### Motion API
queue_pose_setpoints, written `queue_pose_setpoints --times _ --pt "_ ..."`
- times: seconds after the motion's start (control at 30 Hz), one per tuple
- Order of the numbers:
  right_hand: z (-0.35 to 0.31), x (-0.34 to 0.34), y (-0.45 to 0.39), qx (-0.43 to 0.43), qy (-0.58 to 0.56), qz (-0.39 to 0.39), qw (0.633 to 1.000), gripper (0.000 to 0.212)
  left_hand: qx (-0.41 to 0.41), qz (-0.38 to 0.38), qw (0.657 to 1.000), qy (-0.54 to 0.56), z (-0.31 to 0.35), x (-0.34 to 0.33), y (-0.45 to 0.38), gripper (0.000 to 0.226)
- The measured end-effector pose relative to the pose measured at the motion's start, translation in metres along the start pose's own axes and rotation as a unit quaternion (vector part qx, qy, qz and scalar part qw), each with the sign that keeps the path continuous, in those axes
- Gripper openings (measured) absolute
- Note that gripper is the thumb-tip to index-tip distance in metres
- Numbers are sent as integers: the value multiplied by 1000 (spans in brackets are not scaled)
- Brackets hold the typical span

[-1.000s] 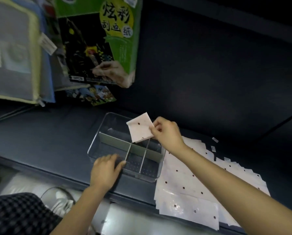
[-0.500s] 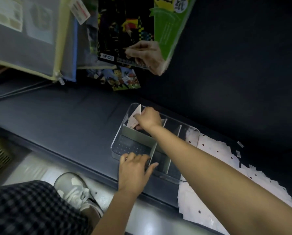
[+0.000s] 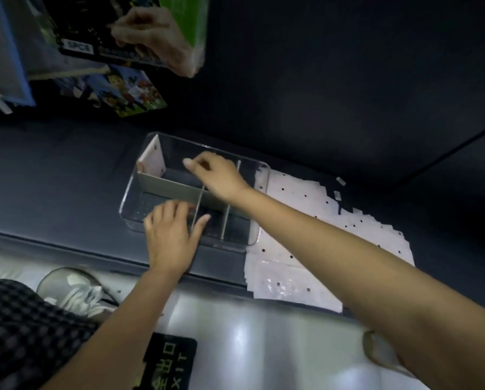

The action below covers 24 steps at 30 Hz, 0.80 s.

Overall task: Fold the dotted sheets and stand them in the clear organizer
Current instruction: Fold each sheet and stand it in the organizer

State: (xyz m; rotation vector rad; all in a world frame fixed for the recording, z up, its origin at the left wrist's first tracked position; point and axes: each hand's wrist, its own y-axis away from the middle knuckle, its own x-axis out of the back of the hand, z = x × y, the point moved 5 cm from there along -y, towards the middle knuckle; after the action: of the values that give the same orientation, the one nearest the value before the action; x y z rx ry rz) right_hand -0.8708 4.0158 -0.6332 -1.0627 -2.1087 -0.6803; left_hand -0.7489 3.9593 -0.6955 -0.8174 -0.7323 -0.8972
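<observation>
Far L, top: hanging pouches (image 3: 2, 60) and a green-edged pack (image 3: 100, 26) w/ a printed hand are seen, a cartoon pack (image 3: 123, 92) just below. Bottom L: checked fabric (image 3: 19, 327) and a grey shoe (image 3: 72, 288) are seen over the pale floor, w/ a dark EXIT sign (image 3: 168, 361) on the floor nearby.

The clear organizer (image 3: 134, 198) is set on the dark shelf (image 3: 52, 175), split by grey dividers into compartments. One folded dotted sheet (image 3: 152, 159) is stood upright in the back L compartment, against the L end wall.

The left hand (image 3: 171, 237) is laid on the organizer's front rim, fingers straight and spread, thumb out toward the R; nothing is gripped.

The right hand (image 3: 218, 175) is held over the back of the organizer, apart from the folded sheet. Its fingers are loosely curled w/ one fingertip pointed L; nothing is seen between them.

R of the organizer, a stack of flat dotted sheets (image 3: 320, 220) is spread on the shelf, its near edge tucked under the organizer's R end, part hidden by the R forearm. A few small paper scraps (image 3: 340, 181) are seen just beyond the stack.
</observation>
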Motion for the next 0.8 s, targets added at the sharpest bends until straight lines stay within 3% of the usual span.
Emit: queue_pose_setpoints --times 0.07,0.13,0.17,0.23,0.3,0.37,0.43,0.63,0.7,0.8 --pt "39 32 39 22 -9 40 999 28 -78 24 996 20 25 5 2 44" --pt "89 56 86 11 10 51 999 25 -178 2 983 46 59 3 9 36" --pt "116 63 111 -4 37 42 998 26 -226 -27 972 59 78 -1 15 32" --pt "170 68 164 -47 107 -4 993 37 -276 -164 943 85 112 -22 36 31" --pt "214 63 215 -65 160 -67 983 59 -261 -346 899 62 128 -54 68 56" --pt "247 54 254 -47 209 -120 969 78 -253 -442 861 -7 129 -77 94 81" --pt "266 47 276 -11 250 -132 959 76 -264 -450 851 -55 124 -87 108 84" --pt "274 54 287 27 186 -66 980 29 -284 -433 853 -70 127 -80 104 34" --pt "274 61 285 8 157 -98 983 24 -258 -461 848 -41 134 -79 98 26" --pt "267 84 274 -40 50 -130 990 18 -147 -524 836 71 146 -74 76 20"
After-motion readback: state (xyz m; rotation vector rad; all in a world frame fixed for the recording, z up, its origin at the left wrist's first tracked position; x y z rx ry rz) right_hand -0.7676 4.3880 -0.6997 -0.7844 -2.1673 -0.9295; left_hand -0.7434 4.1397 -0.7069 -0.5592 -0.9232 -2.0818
